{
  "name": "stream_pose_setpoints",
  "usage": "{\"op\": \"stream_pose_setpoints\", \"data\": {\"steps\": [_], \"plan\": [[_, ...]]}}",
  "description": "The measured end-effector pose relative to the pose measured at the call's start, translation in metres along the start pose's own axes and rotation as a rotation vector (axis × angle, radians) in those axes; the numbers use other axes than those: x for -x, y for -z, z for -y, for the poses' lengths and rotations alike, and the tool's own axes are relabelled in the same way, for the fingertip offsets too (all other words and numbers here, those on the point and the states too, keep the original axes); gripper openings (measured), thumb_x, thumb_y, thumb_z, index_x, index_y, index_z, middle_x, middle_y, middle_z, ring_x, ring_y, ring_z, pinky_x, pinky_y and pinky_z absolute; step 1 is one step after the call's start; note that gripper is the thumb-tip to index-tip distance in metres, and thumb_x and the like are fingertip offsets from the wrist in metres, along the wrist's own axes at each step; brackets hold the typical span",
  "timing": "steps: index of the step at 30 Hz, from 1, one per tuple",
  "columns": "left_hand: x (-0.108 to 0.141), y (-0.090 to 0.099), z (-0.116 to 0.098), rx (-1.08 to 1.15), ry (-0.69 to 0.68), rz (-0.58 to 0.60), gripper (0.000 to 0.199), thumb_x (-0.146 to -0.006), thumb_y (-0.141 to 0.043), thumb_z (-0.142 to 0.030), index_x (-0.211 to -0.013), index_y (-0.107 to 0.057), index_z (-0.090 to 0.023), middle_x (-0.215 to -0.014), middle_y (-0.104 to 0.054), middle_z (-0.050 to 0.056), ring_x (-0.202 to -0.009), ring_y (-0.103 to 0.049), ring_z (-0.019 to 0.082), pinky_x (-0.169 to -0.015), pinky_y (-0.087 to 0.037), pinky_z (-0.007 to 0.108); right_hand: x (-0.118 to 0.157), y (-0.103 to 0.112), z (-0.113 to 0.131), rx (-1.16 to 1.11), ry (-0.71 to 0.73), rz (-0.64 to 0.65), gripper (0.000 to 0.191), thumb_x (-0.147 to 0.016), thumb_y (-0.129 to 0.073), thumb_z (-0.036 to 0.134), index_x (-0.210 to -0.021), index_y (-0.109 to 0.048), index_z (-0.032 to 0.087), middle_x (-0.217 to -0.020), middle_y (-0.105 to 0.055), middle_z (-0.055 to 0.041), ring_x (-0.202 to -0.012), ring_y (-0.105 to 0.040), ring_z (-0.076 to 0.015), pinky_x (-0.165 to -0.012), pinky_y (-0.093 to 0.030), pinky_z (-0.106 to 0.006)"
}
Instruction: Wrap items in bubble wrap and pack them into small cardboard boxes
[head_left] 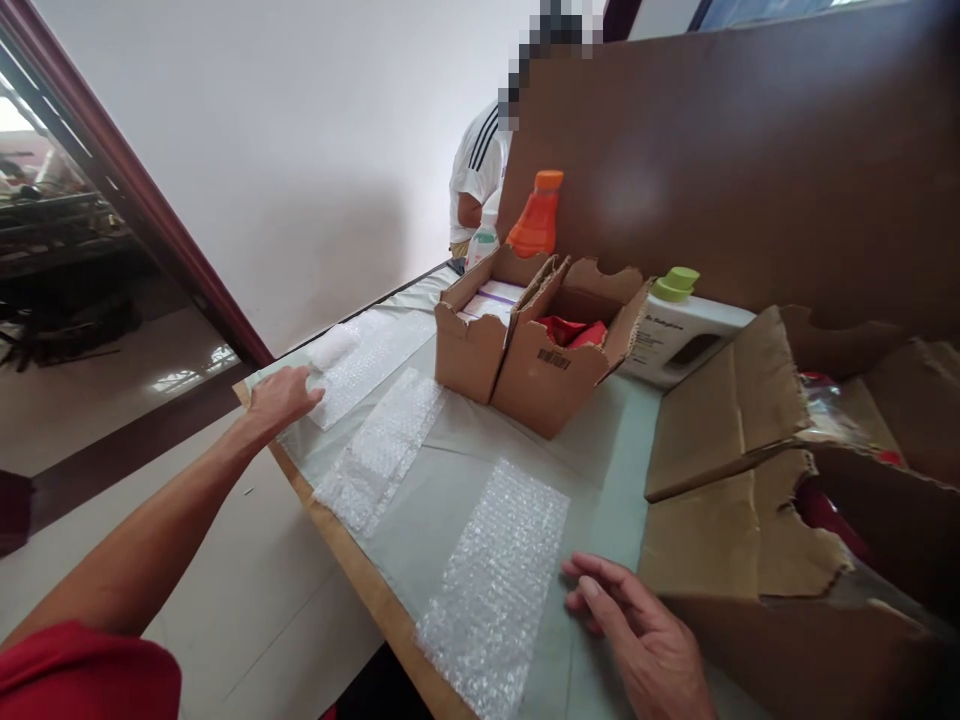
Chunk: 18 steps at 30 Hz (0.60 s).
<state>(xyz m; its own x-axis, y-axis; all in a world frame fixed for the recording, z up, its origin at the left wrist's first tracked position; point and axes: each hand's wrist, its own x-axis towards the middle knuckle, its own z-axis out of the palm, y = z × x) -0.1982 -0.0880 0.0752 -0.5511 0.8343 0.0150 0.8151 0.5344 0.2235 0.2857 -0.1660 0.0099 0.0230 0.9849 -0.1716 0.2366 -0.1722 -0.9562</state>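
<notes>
Stretched out to the far left table corner, my left hand [282,398] is at the near end of a strip of bubble wrap [382,355]. Its thumb stands apart from the fingers, which are partly hidden. A small rolled piece of bubble wrap [334,345] lies just beyond it. A second strip with a folded piece on it [382,450] is in the middle. The nearest bubble wrap sheet [502,580] lies flat, close to the fingertips of my right hand [637,630]. That hand is open, fingers loosely bent, holding nothing.
Cut cardboard boxes stand behind the strips, one with white packs [491,300], one with red packets [574,332]. More boxes [727,530] stand at right. A white jug [686,335], an orange bottle [536,220] and a brown board [720,150] are behind. A person [480,165] stands beyond.
</notes>
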Motion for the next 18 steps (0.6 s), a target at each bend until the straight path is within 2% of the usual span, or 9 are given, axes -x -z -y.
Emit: {"op": "stream_pose_setpoints", "data": {"steps": [3,5,7,9,12,13,15,18], "plan": [[-0.004,-0.009,0.008,-0.043,0.045,0.058,0.022,-0.075,-0.073,-0.039,-0.083,-0.072,-0.019,-0.091,-0.074,0.017,-0.108,-0.067,0.044,-0.085,-0.051,0.047,-0.001,0.001,0.000,-0.013,0.003,0.020,0.051,-0.070,-0.079,0.066,-0.093,-0.078,0.020,-0.090,-0.079,-0.0106,-0.065,-0.071,-0.0208,-0.064,-0.063,-0.030],[-0.007,-0.013,0.008,-0.022,0.064,0.104,0.023,-0.081,-0.074,-0.041,-0.080,-0.070,-0.018,-0.084,-0.072,0.011,-0.097,-0.070,0.034,-0.082,-0.053,0.043,-0.001,0.001,0.002,-0.014,-0.001,0.013,0.053,-0.069,-0.079,0.067,-0.093,-0.078,0.020,-0.091,-0.079,-0.0108,-0.065,-0.071,-0.0209,-0.062,-0.062,-0.030],[-0.008,-0.013,0.007,0.031,0.074,0.125,0.027,-0.090,-0.071,-0.044,-0.089,-0.068,-0.017,-0.089,-0.071,0.005,-0.088,-0.069,0.023,-0.082,-0.055,0.040,-0.001,0.000,0.004,-0.014,-0.001,0.007,0.053,-0.068,-0.079,0.067,-0.093,-0.078,0.020,-0.090,-0.079,-0.0109,-0.065,-0.071,-0.0209,-0.062,-0.061,-0.030],[-0.007,-0.010,0.004,0.108,0.078,0.093,0.026,-0.093,-0.069,-0.042,-0.092,-0.067,-0.016,-0.089,-0.069,0.003,-0.083,-0.067,0.019,-0.081,-0.055,0.038,-0.001,-0.001,0.006,-0.013,0.008,0.010,0.052,-0.068,-0.080,0.066,-0.092,-0.078,0.020,-0.089,-0.079,-0.0106,-0.064,-0.071,-0.0207,-0.062,-0.061,-0.030],[0.001,-0.001,-0.004,0.273,0.058,-0.052,0.011,-0.084,-0.070,-0.029,-0.087,-0.068,-0.019,-0.075,-0.063,0.003,-0.083,-0.065,0.024,-0.078,-0.051,0.037,-0.002,-0.001,0.007,-0.015,0.030,0.014,0.050,-0.069,-0.080,0.064,-0.091,-0.078,0.019,-0.087,-0.079,-0.0104,-0.063,-0.070,-0.0205,-0.059,-0.059,-0.030],[0.004,0.004,-0.007,0.344,0.042,-0.112,0.014,-0.080,-0.068,-0.026,-0.092,-0.069,-0.019,-0.072,-0.061,0.002,-0.082,-0.065,0.025,-0.078,-0.050,0.036,-0.002,-0.001,0.007,-0.016,0.036,0.013,0.050,-0.069,-0.079,0.064,-0.091,-0.078,0.019,-0.087,-0.079,-0.0105,-0.063,-0.070,-0.0205,-0.057,-0.058,-0.030],[0.012,0.014,-0.016,0.508,0.001,-0.207,0.039,-0.077,-0.064,-0.028,-0.114,-0.067,-0.018,-0.071,-0.057,-0.001,-0.077,-0.063,0.022,-0.074,-0.050,0.033,-0.002,0.000,0.007,-0.011,0.051,-0.002,0.049,-0.072,-0.077,0.063,-0.092,-0.077,0.019,-0.088,-0.079,-0.0111,-0.063,-0.070,-0.0209,-0.055,-0.057,-0.030],[0.030,0.028,-0.034,0.755,-0.058,-0.261,0.070,-0.076,-0.059,-0.038,-0.142,-0.050,-0.014,-0.069,-0.053,-0.005,-0.065,-0.058,0.017,-0.063,-0.050,0.028,0.004,-0.005,0.019,0.049,0.143,-0.068,0.044,-0.076,-0.073,0.059,-0.094,-0.077,0.019,-0.089,-0.078,-0.0110,-0.066,-0.070,-0.0218,-0.060,-0.058,-0.031]]}}
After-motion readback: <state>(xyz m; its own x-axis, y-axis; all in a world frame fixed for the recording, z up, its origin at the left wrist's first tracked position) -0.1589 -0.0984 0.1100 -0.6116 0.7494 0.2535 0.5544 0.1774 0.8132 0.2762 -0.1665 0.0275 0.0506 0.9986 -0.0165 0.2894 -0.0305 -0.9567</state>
